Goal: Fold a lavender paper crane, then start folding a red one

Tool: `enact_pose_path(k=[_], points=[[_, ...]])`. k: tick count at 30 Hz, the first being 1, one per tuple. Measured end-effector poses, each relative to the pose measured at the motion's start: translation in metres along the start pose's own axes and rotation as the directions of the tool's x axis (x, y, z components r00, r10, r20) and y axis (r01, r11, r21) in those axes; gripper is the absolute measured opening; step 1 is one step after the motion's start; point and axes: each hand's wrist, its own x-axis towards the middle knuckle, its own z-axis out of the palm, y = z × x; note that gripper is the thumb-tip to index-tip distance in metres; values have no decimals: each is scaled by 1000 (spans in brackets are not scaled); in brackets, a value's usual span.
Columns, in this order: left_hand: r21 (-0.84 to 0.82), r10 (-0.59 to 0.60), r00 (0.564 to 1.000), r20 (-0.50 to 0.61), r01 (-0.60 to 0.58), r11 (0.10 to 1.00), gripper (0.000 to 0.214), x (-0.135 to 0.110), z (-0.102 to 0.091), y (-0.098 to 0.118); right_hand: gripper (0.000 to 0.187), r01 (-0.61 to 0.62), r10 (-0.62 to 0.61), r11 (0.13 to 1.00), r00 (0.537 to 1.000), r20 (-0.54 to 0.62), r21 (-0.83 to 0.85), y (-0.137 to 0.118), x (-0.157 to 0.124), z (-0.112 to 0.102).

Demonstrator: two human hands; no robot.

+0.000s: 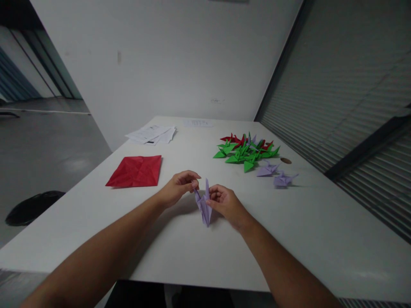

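Between left grip (178, 187) and right grip (228, 204), lilac origami (204, 208)

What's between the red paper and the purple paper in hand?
In the head view, the left hand lies between the red paper and the purple paper, which it holds.

Loose papers (150, 134) (overlapping, printed) lie well left of slatted blinds (346, 94).

Pale lilac folded paper (204, 209), plain red sheet (135, 172), bright green cranes (243, 153), white table (180, 256), grey floor (64, 132)
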Motion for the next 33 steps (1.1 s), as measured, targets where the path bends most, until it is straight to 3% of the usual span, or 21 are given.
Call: enact_pose_path(k=[4,7,12,16,19,23,27,33], points=[[195,-34,977,210,-8,981,18,-2,-11,12,34,1,-1,1000,1000,-21,3,-3,-2,-1],[347,-18,950,312,-96,933,19,-2,-16,20,33,8,-8,1000,1000,-10,-16,-6,-3,0],[533,54,945,323,-229,815,17,0,-18,25,33,17,-17,999,1000,2,-33,-5,-2,0],[558,51,952,302,-220,800,18,-1,-15,23,32,21,-21,997,1000,4,-72,-2,0,1],[468,31,971,236,-142,872,22,-3,-11,17,30,31,-30,996,1000,8,-88,-2,-1,1],[122,-37,987,159,18,992,45,-5,0,8,27,66,-69,991,997,-21,-114,-3,-2,1],[4,-165,986,28,165,986,69,-6,21,3,28,93,-105,987,990,-92,-130,-2,0,-1],[-98,-202,963,-179,187,977,58,-8,46,-9,26,127,-154,977,975,-159,-171,-1,1,2]])
